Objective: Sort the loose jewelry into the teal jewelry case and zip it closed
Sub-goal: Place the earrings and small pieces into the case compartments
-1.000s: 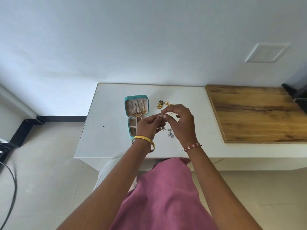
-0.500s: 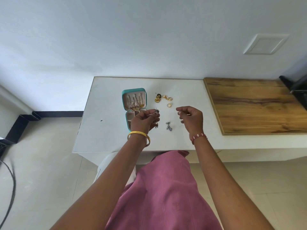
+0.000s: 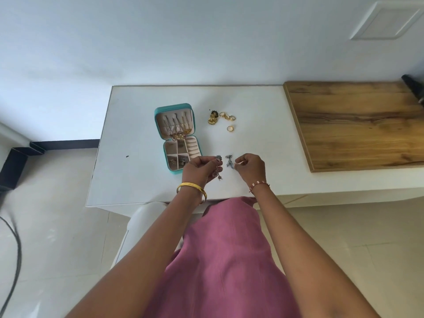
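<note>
The teal jewelry case (image 3: 158, 115) lies open on the white table (image 3: 137, 180), gold necklaces hanging in its lid and small pieces in its lower compartments. My left hand (image 3: 198, 169) pinches a silver dangling earring (image 3: 219, 158) just right of the case's near corner. My right hand (image 3: 249, 167) pinches the matching silver earring (image 3: 229, 162), which lies on the table. Gold earrings (image 3: 213, 117) and several gold rings (image 3: 229, 120) lie loose behind the hands.
A wooden board (image 3: 358, 125) covers the table's right part. A dark object (image 3: 415, 88) sits at its far right edge. A small dark speck (image 3: 126, 156) lies left of the case. A black cable (image 3: 13, 260) runs over the floor at left.
My hands parted after working together on one earring. The left hand kept that earring and dropped lower. The right hand came down onto the second silver earring on the table.
</note>
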`<state>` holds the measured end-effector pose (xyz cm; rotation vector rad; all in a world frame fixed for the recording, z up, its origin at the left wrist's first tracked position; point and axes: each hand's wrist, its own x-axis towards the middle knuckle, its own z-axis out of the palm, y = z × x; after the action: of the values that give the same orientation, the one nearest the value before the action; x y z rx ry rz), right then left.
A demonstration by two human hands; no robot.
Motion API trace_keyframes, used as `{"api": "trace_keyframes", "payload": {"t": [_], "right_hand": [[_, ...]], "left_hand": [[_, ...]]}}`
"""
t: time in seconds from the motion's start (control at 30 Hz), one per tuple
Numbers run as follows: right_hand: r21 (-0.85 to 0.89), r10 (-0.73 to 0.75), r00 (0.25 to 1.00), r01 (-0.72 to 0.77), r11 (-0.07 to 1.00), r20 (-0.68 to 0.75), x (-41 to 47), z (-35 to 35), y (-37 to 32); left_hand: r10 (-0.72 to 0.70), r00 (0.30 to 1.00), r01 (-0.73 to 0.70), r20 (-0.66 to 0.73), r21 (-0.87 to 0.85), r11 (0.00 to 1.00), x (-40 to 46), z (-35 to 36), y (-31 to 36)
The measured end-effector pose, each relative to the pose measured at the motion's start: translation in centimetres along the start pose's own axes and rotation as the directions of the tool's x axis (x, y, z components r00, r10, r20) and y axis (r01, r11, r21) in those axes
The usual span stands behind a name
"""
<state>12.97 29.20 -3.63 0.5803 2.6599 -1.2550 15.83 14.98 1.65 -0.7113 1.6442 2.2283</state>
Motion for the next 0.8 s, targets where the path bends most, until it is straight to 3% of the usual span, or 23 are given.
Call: {"api": "trace_keyframes", "payload": {"t": [0.17,0.33,0.6,0.8], "right_hand": [[-0.201,-0.067,0.998,0.067,0.977,0.009,0.4,1.2,0.3],[-0.25,-0.133,0.991,0.125,0.96,-0.017,0.3,1.4,0.3],[0.057,-0.209,0.976,0.212,0.976,-0.058,-2.3,0.2,-2.4],[0.145,-0.281,0.959,0.284,0.948,-0.039,-4.8,-1.8,-5.4]], "left_hand": [[-0.033,0.999,0.033,-0.04,0.001,0.999,0.5,-0.4,-1.1],[-0.045,0.998,0.047,-0.049,0.04,0.998,0.6,-1.3,-2.0],[-0.02,0.998,0.02,-0.06,-0.004,1.0,-0.4,-1.2,-1.6],[0.042,0.997,-0.044,-0.06,-0.029,0.999,-1.7,-1.2,0.1]]}}
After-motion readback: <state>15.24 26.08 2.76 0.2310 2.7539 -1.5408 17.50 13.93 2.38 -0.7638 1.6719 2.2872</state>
